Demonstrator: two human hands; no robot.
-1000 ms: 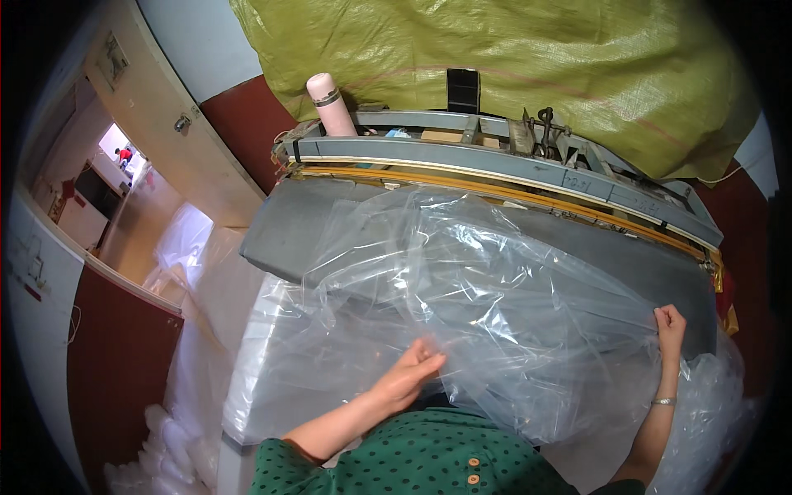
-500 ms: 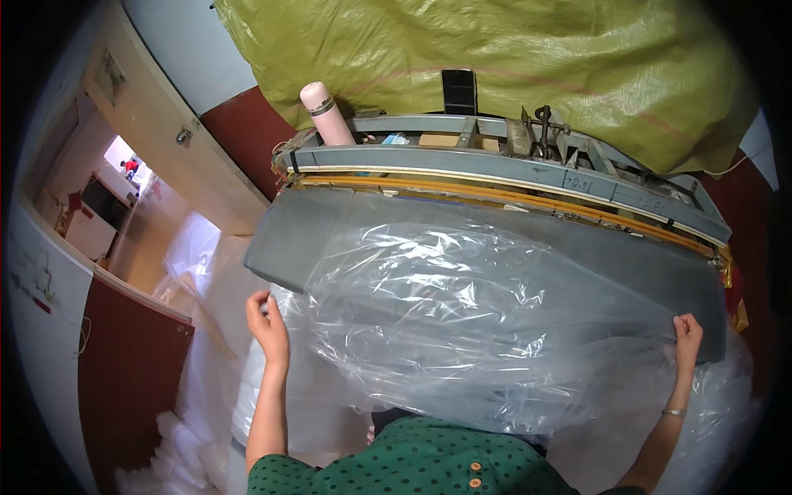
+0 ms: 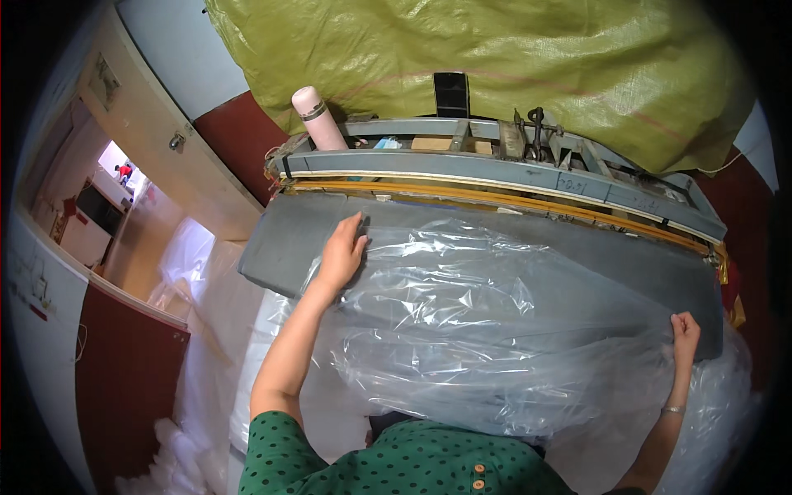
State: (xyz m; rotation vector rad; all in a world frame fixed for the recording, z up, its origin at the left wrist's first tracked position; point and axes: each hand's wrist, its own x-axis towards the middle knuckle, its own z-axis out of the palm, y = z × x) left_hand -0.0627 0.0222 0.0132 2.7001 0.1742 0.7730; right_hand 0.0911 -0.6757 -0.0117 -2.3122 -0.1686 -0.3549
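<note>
A large sheet of clear plastic film (image 3: 445, 289) drapes over the grey padded top (image 3: 285, 235) of a long bench and hangs toward my green dotted shirt. My left hand (image 3: 340, 254) reaches onto the film's left part, fingers extended and thumb apart, resting on or just above the sheet. At the right end of the bench, my right hand (image 3: 685, 334) is closed in a pinch on the film's edge. Light wrinkles run across the sheet between both hands.
Behind the padded top runs a grey metal frame (image 3: 412, 161) with a yellow-orange strip (image 3: 487, 200). A pink flask (image 3: 320, 120) and a dark phone (image 3: 451, 95) stand at it. Yellow-green sheeting (image 3: 495, 49) hangs behind. Left is a door (image 3: 157, 124); more film (image 3: 198, 396) lies below.
My left hand has moved from the bench's left front edge inward and away from me, onto the film, its fingers now extended. The right hand keeps its pinch in nearly the same place.
</note>
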